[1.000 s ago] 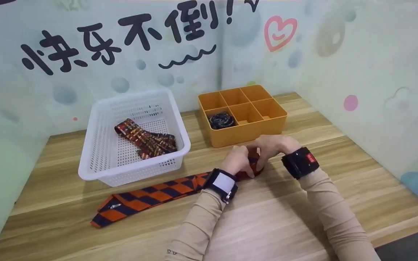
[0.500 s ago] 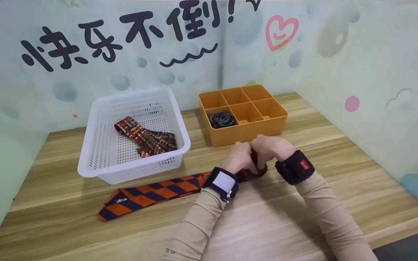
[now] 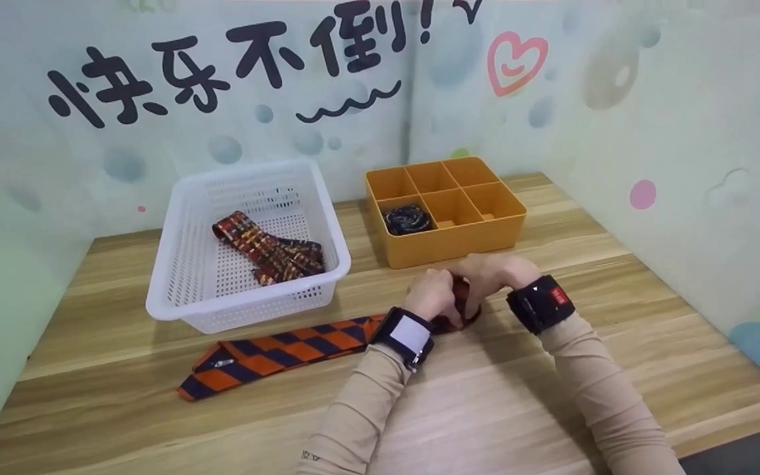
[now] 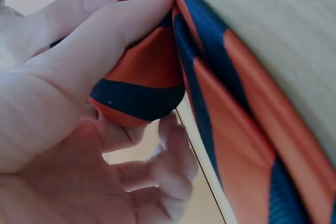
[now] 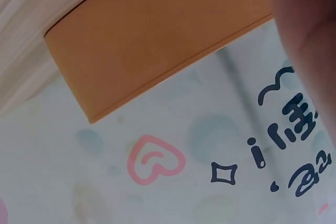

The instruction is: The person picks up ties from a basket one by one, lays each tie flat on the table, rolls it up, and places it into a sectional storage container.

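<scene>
The flat end of the striped tie lies on the worktop slightly nearer the hands than one second ago, suggesting that the roll is taking up length. The left hand pinches the rolled portion between thumb and fingers; the right hand grips its right side, fingertips partly hidden. Containers: the white basket holds a loose plaid tie; the orange organizer holds a dark fabric roll, front-left compartment.
</scene>
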### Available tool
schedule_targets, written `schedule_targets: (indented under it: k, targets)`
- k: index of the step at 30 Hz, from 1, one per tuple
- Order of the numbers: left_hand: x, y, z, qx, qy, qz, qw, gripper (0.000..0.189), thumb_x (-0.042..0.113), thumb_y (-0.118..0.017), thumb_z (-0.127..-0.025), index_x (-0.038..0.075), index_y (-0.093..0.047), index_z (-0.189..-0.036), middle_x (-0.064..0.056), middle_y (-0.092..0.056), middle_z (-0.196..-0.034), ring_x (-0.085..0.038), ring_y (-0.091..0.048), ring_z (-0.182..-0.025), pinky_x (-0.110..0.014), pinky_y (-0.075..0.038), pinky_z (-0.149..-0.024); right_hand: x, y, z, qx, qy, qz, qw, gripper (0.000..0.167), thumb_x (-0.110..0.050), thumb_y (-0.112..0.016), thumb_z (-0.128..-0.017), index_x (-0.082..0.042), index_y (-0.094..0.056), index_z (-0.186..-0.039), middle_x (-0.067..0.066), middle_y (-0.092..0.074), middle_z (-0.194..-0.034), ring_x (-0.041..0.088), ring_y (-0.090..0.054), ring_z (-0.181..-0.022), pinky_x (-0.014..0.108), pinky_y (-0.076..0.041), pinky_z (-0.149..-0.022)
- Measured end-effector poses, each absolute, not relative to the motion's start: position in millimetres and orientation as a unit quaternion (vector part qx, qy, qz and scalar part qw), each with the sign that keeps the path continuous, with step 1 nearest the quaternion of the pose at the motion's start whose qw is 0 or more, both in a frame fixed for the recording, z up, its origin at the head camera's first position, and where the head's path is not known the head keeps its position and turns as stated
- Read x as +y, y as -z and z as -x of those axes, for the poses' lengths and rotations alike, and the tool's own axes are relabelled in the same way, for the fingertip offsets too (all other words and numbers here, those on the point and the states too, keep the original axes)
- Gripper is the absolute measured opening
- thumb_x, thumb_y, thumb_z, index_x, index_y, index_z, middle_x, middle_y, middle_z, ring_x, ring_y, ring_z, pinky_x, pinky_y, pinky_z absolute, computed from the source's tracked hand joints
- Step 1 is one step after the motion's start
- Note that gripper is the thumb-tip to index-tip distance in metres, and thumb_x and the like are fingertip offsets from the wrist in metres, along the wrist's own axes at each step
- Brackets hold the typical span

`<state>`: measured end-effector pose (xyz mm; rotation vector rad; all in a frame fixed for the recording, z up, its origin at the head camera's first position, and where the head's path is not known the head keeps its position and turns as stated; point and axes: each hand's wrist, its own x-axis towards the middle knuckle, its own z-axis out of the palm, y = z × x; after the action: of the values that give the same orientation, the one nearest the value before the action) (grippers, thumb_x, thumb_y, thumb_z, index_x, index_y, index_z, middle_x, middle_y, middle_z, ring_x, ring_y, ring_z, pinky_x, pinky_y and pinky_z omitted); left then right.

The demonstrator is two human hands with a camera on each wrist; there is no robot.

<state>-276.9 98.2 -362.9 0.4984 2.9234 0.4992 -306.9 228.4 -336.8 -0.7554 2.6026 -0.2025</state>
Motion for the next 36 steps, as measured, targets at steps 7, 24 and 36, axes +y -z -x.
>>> schedule_targets:
  k: [7, 24, 36]
  targets:
    - [85.1, 360.2, 271.4, 0.954, -0.188, -0.215, 0.091, 0.049, 0.022, -0.089, -0.058, 0.008, -0.07, -0.101, -0.009, -0.07, -0.108, -0.024, -0.063, -0.099, -0.037, -0.053, -0.081, 206.4, 332.8, 293.8, 0.957, -0.013, 0.227, 0.179, 0.028, -0.01, -0.081, -0.06, -0.008, -0.07, -0.085, 0.0, -0.055, -0.073, 0.015, -0.048, -0.065, 0.024, -0.038, -0.051]
    - [66.4, 374.7, 275.1, 0.938, -0.209, -0.275, -0.011, 0.039, 0.017, -0.086, -0.062, 0.001, -0.071, -0.094, -0.012, -0.072, -0.089, -0.019, -0.062, -0.075, -0.03, -0.053, -0.069, 240.2, 328.5, 308.2, 0.917, 0.142, 0.334, 0.166, 0.045, -0.022, -0.085, -0.066, -0.012, -0.064, -0.104, 0.007, -0.069, -0.096, 0.017, -0.063, -0.081, 0.027, -0.05, -0.07]
    - [62.4, 359.8, 272.6, 0.923, -0.286, -0.257, 0.005, 0.036, 0.021, -0.088, -0.059, 0.001, -0.07, -0.084, -0.01, -0.068, -0.079, -0.017, -0.053, -0.07, -0.022, -0.043, -0.061, 210.8, 325.0, 290.6, 0.938, 0.033, 0.325, 0.116, 0.03, -0.013, -0.081, -0.058, -0.007, -0.067, -0.084, 0.006, -0.067, -0.076, 0.014, -0.056, -0.066, 0.024, -0.046, -0.058]
